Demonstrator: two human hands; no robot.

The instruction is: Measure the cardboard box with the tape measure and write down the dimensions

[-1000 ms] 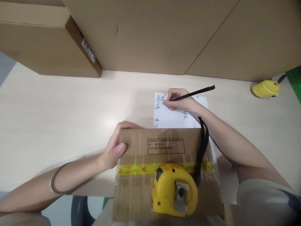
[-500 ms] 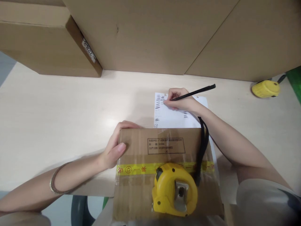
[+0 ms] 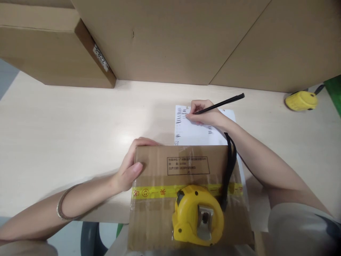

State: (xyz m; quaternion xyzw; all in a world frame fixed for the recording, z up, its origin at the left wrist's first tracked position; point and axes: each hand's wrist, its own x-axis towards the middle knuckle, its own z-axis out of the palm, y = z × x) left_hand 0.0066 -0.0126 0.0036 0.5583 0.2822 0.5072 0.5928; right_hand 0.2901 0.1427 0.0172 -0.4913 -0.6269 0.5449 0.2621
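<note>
My right hand pinches a black pen, its tip on a white sheet of paper with rows of handwritten marks. My left hand is wrapped round the left edge of a small cardboard box sealed with yellow tape, which overhangs the table's near edge. A yellow tape measure with a black wrist strap rests on top of that box.
Large cardboard boxes line the back of the pale wooden table, with another box at the back left. A second yellow tape measure lies at the far right. A bracelet circles my left wrist.
The pen tip has shifted very slightly on the paper. Nothing else has moved.
</note>
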